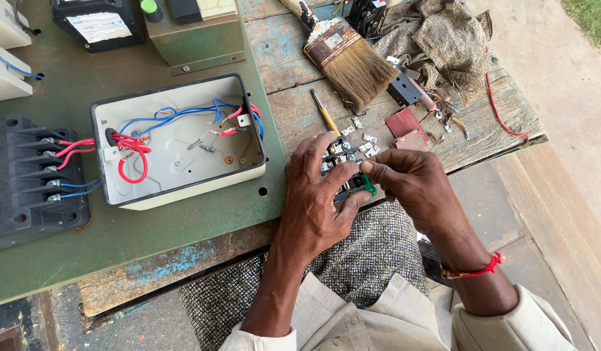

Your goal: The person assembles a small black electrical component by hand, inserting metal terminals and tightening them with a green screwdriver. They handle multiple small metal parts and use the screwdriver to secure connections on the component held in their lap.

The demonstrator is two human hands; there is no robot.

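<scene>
Component: a small black electrical block with metal terminals [343, 166] is held at the edge of the weathered wooden tabletop [294, 117].
Left hand [320, 195]: fingers are closed around the block.
Right hand [411, 182]: a green-handled tool [369, 186] is pinched in the fingers, against the block.
Nearby: an open cream plastic box with red and blue wires [177, 140] is seen to the left.

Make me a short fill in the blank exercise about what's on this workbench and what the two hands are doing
1. The left hand steadies a small black ____ part at the bench edge.
2. The right hand pinches a small tool with a ____ handle.
3. The open cream box holds red and ____ wires.
4. A wide ____ lies on the wooden planks above the hands.

Missing words: electrical; green; blue; paintbrush
</scene>
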